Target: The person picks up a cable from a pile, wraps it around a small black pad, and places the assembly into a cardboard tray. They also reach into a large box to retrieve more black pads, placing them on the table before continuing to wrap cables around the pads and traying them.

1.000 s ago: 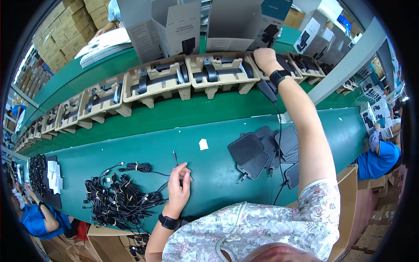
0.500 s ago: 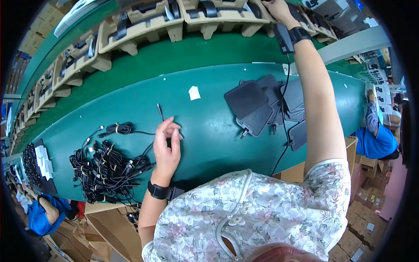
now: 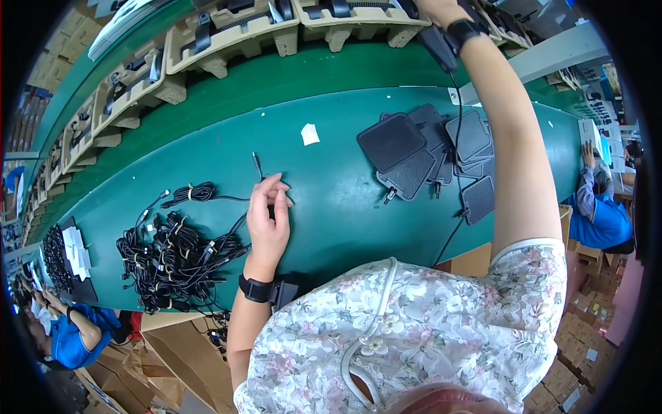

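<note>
My left hand (image 3: pixel 268 219) rests over the green table with its fingers loosely bent and the thumb apart. A black cable runs under it, and the cable's plug (image 3: pixel 256 164) shows just beyond the fingers. To its left lie a tied cable coil (image 3: pixel 194 194) and a tangled heap of black cables (image 3: pixel 169 262). My right hand (image 3: pixel 441 10) reaches far forward to the moulded trays at the top edge, where its fingers are cut off or hidden. A black device on a cord (image 3: pixel 437 50) hangs at that wrist. Flat black mesh-faced pads (image 3: pixel 392 141) lie piled below the right forearm.
A row of cardboard-pulp trays (image 3: pixel 234 43) holding black parts runs along the far side. A white paper scrap (image 3: pixel 310 134) lies mid-table. Open cardboard boxes (image 3: pixel 186 359) stand below the near edge. People in blue work at left (image 3: pixel 86 338) and right (image 3: pixel 603 224).
My right hand has moved slightly farther forward and left, and more of it is out of view. The whole view has shifted a little. My left hand keeps its pose by the cable.
</note>
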Action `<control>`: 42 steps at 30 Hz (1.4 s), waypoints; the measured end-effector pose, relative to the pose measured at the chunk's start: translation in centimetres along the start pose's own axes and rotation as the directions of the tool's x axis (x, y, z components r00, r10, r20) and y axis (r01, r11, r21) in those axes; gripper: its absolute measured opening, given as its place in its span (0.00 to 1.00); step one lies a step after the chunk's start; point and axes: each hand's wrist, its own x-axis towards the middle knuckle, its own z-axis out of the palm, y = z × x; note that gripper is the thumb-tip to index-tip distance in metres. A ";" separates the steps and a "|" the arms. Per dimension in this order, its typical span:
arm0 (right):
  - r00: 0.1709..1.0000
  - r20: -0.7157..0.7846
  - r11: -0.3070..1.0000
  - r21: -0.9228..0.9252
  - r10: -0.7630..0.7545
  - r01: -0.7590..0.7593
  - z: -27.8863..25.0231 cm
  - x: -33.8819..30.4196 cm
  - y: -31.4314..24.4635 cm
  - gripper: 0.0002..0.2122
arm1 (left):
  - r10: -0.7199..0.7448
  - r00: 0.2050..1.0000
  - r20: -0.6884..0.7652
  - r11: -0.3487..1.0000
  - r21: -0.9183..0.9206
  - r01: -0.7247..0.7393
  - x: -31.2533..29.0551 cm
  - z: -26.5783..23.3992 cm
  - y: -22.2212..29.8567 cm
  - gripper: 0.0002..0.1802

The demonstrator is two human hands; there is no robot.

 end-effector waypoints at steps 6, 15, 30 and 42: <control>0.868 0.088 0.858 0.227 -0.489 0.461 -7.8 -13.3 -8.0 0.30 | 0.040 0.999 -0.031 0.999 0.001 -0.040 -0.3 0.0 0.0 0.13; 0.632 0.370 0.726 0.456 -0.681 0.515 -5.5 -19.3 -9.5 0.35 | 0.121 0.991 -0.053 0.986 0.125 -0.114 -1.1 -1.4 2.4 0.14; 0.970 -0.012 0.359 0.930 0.245 -0.079 -1.8 -1.6 -0.2 0.08 | 0.220 0.959 -0.177 0.835 0.543 -0.091 -6.5 -5.2 2.7 0.12; 0.991 0.065 0.895 0.424 0.118 -0.135 6.1 2.5 4.7 0.16 | 0.210 0.958 -0.196 0.822 0.566 -0.064 -6.1 -5.6 2.8 0.14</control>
